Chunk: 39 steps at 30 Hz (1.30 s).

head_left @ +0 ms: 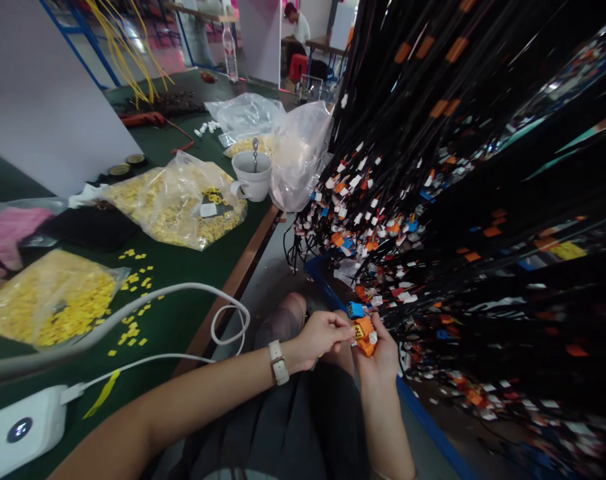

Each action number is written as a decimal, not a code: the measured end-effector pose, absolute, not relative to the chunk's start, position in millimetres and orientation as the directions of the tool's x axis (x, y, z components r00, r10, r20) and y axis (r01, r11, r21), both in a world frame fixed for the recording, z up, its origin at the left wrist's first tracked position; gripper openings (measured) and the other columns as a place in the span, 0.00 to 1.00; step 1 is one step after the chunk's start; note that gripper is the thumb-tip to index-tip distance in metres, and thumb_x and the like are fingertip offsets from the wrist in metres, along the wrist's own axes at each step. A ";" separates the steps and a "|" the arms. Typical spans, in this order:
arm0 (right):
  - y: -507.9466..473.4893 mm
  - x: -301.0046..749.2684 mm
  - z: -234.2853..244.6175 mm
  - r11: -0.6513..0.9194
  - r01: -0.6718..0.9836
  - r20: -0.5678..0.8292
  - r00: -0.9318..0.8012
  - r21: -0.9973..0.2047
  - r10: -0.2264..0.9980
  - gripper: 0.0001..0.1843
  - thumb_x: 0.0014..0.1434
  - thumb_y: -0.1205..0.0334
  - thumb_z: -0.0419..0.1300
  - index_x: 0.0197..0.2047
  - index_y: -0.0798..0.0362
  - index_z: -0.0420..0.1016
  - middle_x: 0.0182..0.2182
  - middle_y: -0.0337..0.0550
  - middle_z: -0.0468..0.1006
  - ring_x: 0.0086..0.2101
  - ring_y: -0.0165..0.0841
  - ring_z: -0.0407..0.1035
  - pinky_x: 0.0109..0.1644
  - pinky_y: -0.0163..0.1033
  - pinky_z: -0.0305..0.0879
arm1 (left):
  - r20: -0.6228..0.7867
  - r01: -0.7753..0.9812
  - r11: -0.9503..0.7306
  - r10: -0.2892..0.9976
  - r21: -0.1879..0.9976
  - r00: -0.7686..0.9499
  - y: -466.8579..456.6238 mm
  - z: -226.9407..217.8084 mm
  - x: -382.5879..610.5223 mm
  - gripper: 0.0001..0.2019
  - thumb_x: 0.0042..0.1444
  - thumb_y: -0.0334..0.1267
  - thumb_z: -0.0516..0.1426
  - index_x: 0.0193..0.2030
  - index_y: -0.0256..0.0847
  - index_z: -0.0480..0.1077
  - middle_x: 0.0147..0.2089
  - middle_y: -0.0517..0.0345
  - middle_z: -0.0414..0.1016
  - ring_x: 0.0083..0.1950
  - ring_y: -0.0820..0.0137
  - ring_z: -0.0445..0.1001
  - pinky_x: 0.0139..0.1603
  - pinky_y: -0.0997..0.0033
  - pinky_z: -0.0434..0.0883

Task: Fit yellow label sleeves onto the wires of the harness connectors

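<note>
My right hand (381, 357) is wrapped round a bunch of orange wire connectors (367, 343) above my lap. A blue connector (355, 309) sticks out at the top of the bunch. A small yellow insert (358, 331) shows at the face of one orange connector. My left hand (327, 337), with a white watch (279, 363) on its wrist, pinches at this insert with thumb and forefinger. Whether the insert is fully seated cannot be made out. The wires behind the connectors are mostly hidden by my right hand.
Black wire harnesses (463, 160) hang densely on the right. On the green table (183, 320) lie bags of yellow pieces (77, 313), loose yellow pieces (133, 330), a white mug (255, 179) with a spoon and a power bank (25, 427) with a cable. A person (300, 33) sits far back.
</note>
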State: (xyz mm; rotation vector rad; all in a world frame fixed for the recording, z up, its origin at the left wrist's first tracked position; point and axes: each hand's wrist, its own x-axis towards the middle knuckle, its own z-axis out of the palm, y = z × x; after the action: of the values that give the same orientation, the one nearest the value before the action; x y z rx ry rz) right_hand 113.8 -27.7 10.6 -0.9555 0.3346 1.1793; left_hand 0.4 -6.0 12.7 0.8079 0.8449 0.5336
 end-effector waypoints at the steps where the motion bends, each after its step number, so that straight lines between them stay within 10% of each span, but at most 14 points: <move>1: -27.9 113.7 10.8 0.057 -0.888 -0.673 0.387 -0.457 0.630 0.02 0.53 0.70 0.57 0.31 0.56 0.71 0.23 0.36 0.75 0.23 0.25 0.70 0.29 0.29 0.68 | -0.445 -0.100 0.592 0.696 0.800 0.564 -6.3 12.4 0.7 0.13 0.42 0.42 0.62 0.25 0.32 0.68 0.23 0.60 0.69 0.17 0.84 0.57 0.19 0.79 0.48; 39: -40.3 100.6 18.3 -0.008 -0.822 -0.619 0.423 -0.570 0.662 0.09 0.50 0.68 0.62 0.36 0.59 0.73 0.29 0.40 0.78 0.27 0.28 0.72 0.30 0.31 0.70 | -0.292 0.044 0.318 0.799 0.947 0.526 -2.5 11.4 -0.7 0.18 0.40 0.47 0.63 0.21 0.35 0.62 0.23 0.61 0.68 0.26 0.76 0.64 0.27 0.78 0.59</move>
State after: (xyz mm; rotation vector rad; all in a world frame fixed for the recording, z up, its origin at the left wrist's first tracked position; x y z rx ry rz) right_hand 100.6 -40.3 18.3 -1.0512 0.1890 1.1820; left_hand -0.7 -2.5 11.4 1.1543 0.9041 0.5976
